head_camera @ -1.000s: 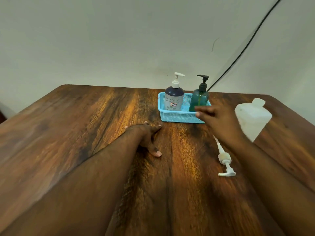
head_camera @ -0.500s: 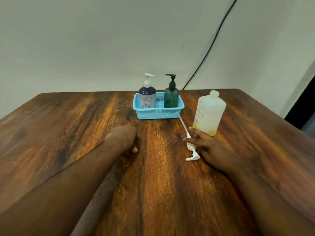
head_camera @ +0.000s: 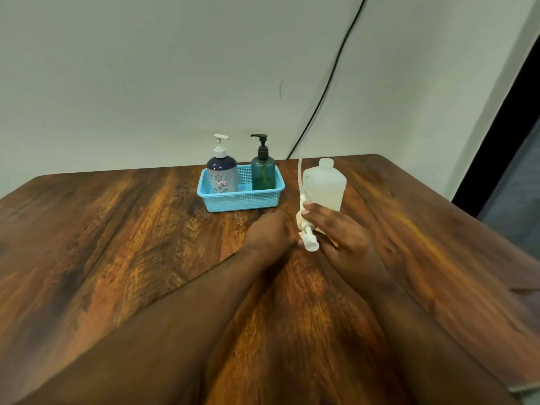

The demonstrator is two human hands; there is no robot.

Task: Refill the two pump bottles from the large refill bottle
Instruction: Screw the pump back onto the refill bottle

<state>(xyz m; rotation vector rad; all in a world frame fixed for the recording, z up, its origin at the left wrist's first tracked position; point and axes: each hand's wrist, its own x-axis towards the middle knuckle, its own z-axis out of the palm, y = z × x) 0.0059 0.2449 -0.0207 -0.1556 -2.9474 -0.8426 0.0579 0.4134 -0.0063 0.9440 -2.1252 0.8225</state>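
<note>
While held upright in the right hand [head_camera: 344,238], with fingers curled round its collar: loose white plastic pump head [head_camera: 306,229], dip tube pointing up past the shoulder of the large translucent white refill bottle [head_camera: 325,188]. Probably lifted clear of the brown wood-grain counter [head_camera: 117,244] so the tube can be fed into the refill bottle's neck, or simply kept off the surface; cannot tell which. Left hand [head_camera: 270,235] just beside the pump's nozzle end, low over the counter, fingers hidden behind the knuckles; cannot tell whether closed, relaxed or touching the pump.

Refill bottle standing upright on the counter right behind the right hand, neck uncapped, just to the right of a light blue perforated plastic basket [head_camera: 242,200]. Inside the basket, side by side and upright, both with pumps still fitted: round dark blue and white pump bottle [head_camera: 222,176] on the left, slim green translucent pump bottle [head_camera: 263,173] on the right. Apparently parked together there for easy reach. Refilling seemingly not yet begun.

Black cable [head_camera: 330,80] running up the pale wall behind.
</note>
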